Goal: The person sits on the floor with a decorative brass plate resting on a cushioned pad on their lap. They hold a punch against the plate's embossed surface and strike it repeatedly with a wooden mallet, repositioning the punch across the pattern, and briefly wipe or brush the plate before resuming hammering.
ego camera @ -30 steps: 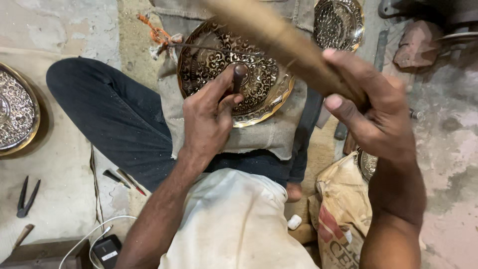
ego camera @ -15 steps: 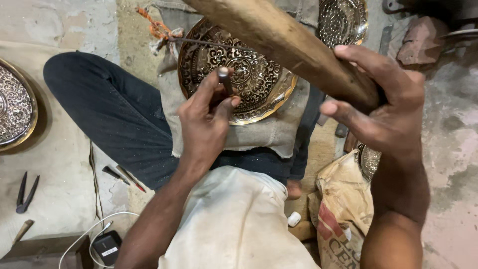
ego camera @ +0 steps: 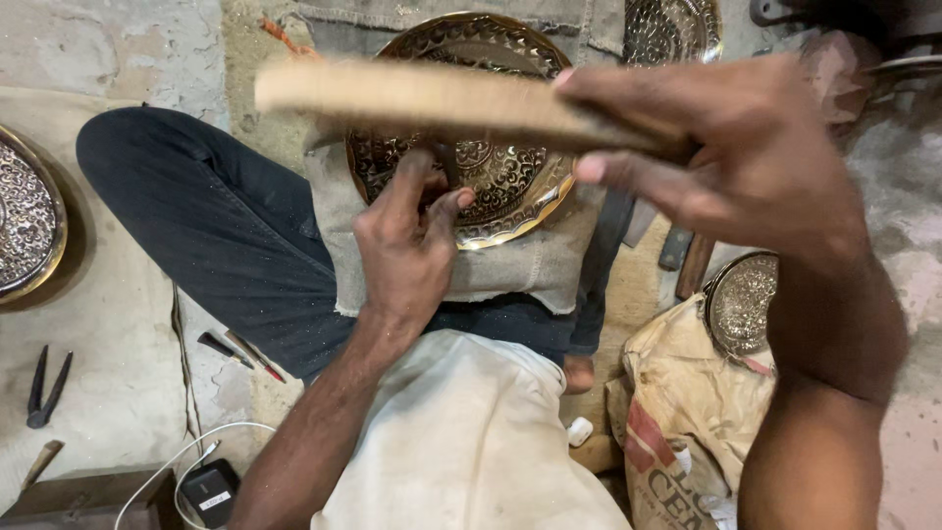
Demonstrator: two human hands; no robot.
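Two hands busy mid-engraving: left hand (ego camera: 407, 245) pinches a punch on the brass plate (ego camera: 491, 172) resting on the lap cloth (ego camera: 510, 270); right hand (ego camera: 726, 157) grips a wooden stick (ego camera: 432, 98) above it. Next strike needs it square on the punch.

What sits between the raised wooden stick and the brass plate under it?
Only the left hand, pinching a small tool on the brass plate. The wooden stick, gripped by the right hand, hangs above both.

A metal-engraving workshop on a bare floor: ornate round brass plates (ego camera: 29, 231) lie at the frame's left edge and upper right, dark metal pliers (ego camera: 44, 388) lower left, a worn printed paper sack (ego camera: 677, 422) lower right.
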